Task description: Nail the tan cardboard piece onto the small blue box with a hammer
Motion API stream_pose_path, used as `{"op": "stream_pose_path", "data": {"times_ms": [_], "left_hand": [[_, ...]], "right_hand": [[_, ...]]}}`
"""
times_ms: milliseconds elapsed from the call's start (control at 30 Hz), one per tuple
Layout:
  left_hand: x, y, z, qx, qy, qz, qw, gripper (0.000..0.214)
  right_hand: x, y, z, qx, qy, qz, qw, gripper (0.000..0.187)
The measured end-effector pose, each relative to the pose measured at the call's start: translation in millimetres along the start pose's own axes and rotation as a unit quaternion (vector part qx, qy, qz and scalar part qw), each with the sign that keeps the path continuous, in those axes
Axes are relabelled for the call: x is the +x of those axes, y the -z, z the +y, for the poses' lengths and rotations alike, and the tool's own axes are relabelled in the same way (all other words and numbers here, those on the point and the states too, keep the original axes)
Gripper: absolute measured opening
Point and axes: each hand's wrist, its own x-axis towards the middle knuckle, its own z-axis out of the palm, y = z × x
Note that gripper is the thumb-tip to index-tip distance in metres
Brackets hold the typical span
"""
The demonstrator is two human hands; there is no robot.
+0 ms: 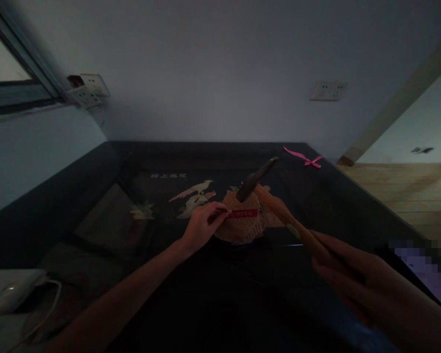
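Observation:
My right hand [356,274] is wrapped round the wooden handle of a hammer [297,230]. The hammer's dark metal head [255,180] is over the upper part of a brown, roundish block [238,230], its surface dotted with small holes. Across the block lies a red ribbon [244,214] with pale lettering. At the ribbon's left end, my left hand [206,218] pinches it between thumb and fingers. Whether anything small, such as a nail, is also in that pinch cannot be made out. In this dim light, contact between hammer head and block is unclear.
The dark, glossy tabletop [132,162] carries a bird picture [193,196] and pale characters. A pink ribbon bow [310,162] lies near the back right corner. At the left is a white box [12,289] with a cable. Wall sockets [329,90] are behind.

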Motion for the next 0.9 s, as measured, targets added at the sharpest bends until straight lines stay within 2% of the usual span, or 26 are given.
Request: {"op": "stream_pose_path", "data": {"times_ms": [267, 433, 667, 900], "left_hand": [[-1.4, -0.1, -2.5, 0.001, 0.008, 0.009, 1.0, 0.011], [-0.6, 1.6, 0.2, 0.008, -0.006, 0.006, 1.0, 0.008], [-0.6, 1.6, -0.2, 0.014, -0.014, 0.014, 1.0, 0.008], [-2.2, 1.4, -3.4, 0.067, -0.012, 0.013, 0.998, 0.009]], "right_hand": [[1.6, 0.0, -33.4, -0.044, 0.052, 0.006, 0.998, 0.056], [6.3, -1.9, -30.7, -0.049, 0.051, -0.051, 0.996, 0.055], [4.6, 2.1, -38.0, -0.068, 0.1, -0.04, 0.992, 0.049], [5.4, 0.3, -29.4, -0.084, 0.086, -0.068, 0.99, 0.048]]}}
